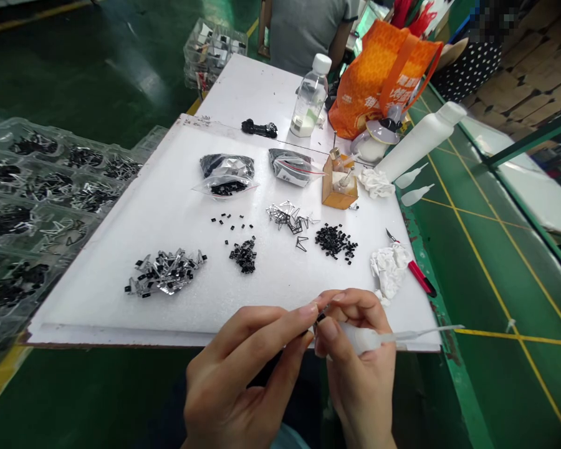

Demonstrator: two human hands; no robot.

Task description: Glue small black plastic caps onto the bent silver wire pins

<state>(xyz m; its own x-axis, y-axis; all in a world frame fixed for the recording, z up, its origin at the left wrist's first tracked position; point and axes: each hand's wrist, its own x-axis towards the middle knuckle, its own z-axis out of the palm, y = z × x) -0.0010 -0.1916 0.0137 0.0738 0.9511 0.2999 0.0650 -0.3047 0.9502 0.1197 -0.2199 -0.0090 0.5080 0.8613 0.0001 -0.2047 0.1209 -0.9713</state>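
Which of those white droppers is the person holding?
The one tucked in the right hand: this dropper has its thin tip pointing out past the foam board's edge, while the other two droppers lie apart, beside the white plastic bottle.

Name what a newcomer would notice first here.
Two hands at bottom centre come first: the left hand pinches a tiny black part, the right hand grips a white squeeze bottle. Above them, piles of small black parts lie on a white foam board, with an orange bag beyond.
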